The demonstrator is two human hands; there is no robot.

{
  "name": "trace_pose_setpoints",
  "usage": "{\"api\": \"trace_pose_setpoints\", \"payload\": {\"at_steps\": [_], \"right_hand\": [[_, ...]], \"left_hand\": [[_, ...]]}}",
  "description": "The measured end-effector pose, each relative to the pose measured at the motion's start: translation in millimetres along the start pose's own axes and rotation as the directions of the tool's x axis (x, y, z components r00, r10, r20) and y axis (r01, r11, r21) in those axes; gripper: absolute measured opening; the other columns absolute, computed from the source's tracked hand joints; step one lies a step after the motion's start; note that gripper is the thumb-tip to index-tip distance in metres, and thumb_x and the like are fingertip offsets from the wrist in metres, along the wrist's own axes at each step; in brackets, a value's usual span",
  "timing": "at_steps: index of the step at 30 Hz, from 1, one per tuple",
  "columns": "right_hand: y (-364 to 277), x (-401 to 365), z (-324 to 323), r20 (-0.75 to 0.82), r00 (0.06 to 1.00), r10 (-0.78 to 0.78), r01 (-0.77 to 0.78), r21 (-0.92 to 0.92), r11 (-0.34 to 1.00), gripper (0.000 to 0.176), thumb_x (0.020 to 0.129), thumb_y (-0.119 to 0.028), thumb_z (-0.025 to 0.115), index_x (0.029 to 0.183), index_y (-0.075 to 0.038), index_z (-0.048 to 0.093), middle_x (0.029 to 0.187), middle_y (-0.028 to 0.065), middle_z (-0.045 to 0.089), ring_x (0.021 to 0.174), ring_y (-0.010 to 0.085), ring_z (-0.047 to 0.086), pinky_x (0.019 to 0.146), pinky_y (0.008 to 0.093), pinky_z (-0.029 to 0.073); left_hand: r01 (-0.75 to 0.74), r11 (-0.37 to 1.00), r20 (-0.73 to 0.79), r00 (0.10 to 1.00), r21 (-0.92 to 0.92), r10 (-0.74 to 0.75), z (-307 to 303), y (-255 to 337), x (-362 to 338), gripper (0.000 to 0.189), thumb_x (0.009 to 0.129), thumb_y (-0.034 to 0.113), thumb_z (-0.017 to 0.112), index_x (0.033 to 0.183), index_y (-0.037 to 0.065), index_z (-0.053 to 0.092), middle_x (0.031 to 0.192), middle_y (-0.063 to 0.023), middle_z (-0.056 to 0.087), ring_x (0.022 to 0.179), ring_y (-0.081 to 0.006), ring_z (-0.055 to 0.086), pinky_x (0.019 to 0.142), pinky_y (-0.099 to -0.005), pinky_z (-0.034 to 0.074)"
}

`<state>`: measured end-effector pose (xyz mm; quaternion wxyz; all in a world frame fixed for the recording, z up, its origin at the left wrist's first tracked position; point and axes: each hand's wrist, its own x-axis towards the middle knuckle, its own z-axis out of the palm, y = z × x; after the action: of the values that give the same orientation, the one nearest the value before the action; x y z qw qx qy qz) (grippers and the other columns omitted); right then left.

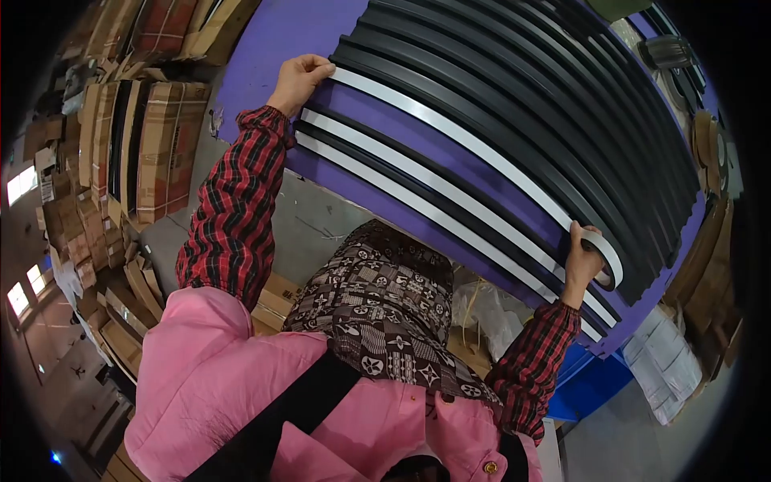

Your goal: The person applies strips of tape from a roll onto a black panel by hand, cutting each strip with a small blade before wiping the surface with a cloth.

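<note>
Pinches the end of the white tape [418, 109] between the thumb and fingers of the left hand [307, 79], and holds the roll [614, 259] in the curled fingers of the right hand [585, 261], partly hidden and so not possible to judge fully. Holds the tape extended between both hands over the purple surface [281, 32], along the edge of the black strips [498, 90]. Seems light, thin and easy to bend, perhaps sticky and quick to crease, so best to take by the very end and by the roll.
</note>
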<state>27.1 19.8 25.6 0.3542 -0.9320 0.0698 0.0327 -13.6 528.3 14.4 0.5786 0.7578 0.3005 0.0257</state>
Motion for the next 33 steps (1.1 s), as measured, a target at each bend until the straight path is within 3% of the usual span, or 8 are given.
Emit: {"api": "trace_pose_setpoints", "payload": {"at_steps": [10,15,18,21,23,25,28,33], "right_hand": [[-11,-1,8,-0.062,0.998,-0.024,-0.009,-0.481,0.877,0.048,0.071,-0.053,0.053,0.091,-0.009,0.054,0.085,0.0155,0.058,0.083,0.0349,0.054,0.070,0.0405,0.042],[-6,-2,19,-0.118,0.987,-0.110,0.042,-0.470,0.882,0.041,0.070,-0.046,0.058,0.087,-0.009,0.053,0.082,0.0111,0.055,0.079,0.0316,0.055,0.065,0.0397,0.043],[-4,-2,23,-0.155,0.978,-0.141,0.052,-0.471,0.880,0.037,0.066,-0.042,0.065,0.080,-0.009,0.054,0.077,0.0081,0.054,0.075,0.0275,0.054,0.061,0.0390,0.044],[-12,-9,10,-0.158,0.970,-0.182,0.122,-0.330,0.936,0.041,0.060,-0.037,0.071,0.086,-0.008,0.056,0.081,0.0088,0.052,0.077,0.0258,0.053,0.065,0.0363,0.044],[-8,-16,-9,-0.108,0.992,-0.061,0.105,0.469,0.877,0.045,0.066,-0.028,0.070,0.101,-0.006,0.051,0.096,0.0069,0.051,0.087,0.0223,0.052,0.075,0.0328,0.042],[4,-23,-41,0.021,0.996,0.083,-0.040,0.971,0.236,0.037,0.077,-0.020,0.061,0.108,-0.005,0.048,0.108,0.0062,0.051,0.099,0.0217,0.050,0.086,0.0304,0.040],[57,-21,-108,-0.139,0.970,0.199,0.171,0.972,-0.158,0.019,0.083,-0.015,0.050,0.101,-0.008,0.051,0.103,0.0063,0.054,0.104,0.0233,0.048,0.090,0.0360,0.039],[157,15,-202,-0.487,0.786,0.381,0.400,0.870,0.288,0.013,0.078,-0.005,0.056,0.089,-0.009,0.052,0.086,0.0063,0.056,0.081,0.0173,0.055,0.074,0.0287,0.045]], "left_hand": [[-0.069,0.946,-0.075,0.992,0.316,0.097,-5,-26,14,0.022,0.074,0.021,0.064,0.082,0.001,0.062,0.069,-0.0022,0.058,0.064,-0.0099,0.052,0.059,-0.0213,0.041],[-0.099,0.505,-0.133,0.905,0.857,0.404,17,6,-9,0.021,0.075,0.020,0.062,0.086,0.002,0.060,0.077,-0.0112,0.060,0.073,-0.0232,0.058,0.063,-0.0291,0.045],[-0.617,0.711,0.293,0.786,0.337,0.544,160,53,-90,0.013,0.078,0.012,0.056,0.089,0.005,0.057,0.083,-0.0106,0.056,0.076,-0.0256,0.056,0.068,-0.0345,0.045],[-0.893,0.427,0.551,0.431,0.146,0.714,275,65,-135,0.021,0.074,0.009,0.056,0.094,0.005,0.053,0.092,-0.0096,0.053,0.089,-0.0270,0.050,0.078,-0.0354,0.040],[-0.923,0.309,0.592,0.385,0.231,0.708,302,66,-145,0.026,0.074,0.011,0.055,0.100,0.007,0.051,0.097,-0.0073,0.051,0.091,-0.0242,0.049,0.079,-0.0347,0.038],[-0.910,0.227,0.657,0.408,0.346,0.634,306,62,-148,0.031,0.076,0.011,0.052,0.106,0.011,0.049,0.100,-0.0052,0.048,0.093,-0.0220,0.047,0.081,-0.0343,0.036],[-0.882,0.099,0.707,0.432,0.460,0.560,307,72,-158,0.043,0.075,0.005,0.048,0.116,0.018,0.046,0.101,-0.0064,0.047,0.094,-0.0231,0.046,0.081,-0.0362,0.035],[-0.837,-0.016,0.761,0.490,0.548,0.425,309,82,-162,0.063,0.070,-0.005,0.046,0.124,0.028,0.040,0.106,-0.0087,0.044,0.096,-0.0238,0.044,0.082,-0.0376,0.034]]}}
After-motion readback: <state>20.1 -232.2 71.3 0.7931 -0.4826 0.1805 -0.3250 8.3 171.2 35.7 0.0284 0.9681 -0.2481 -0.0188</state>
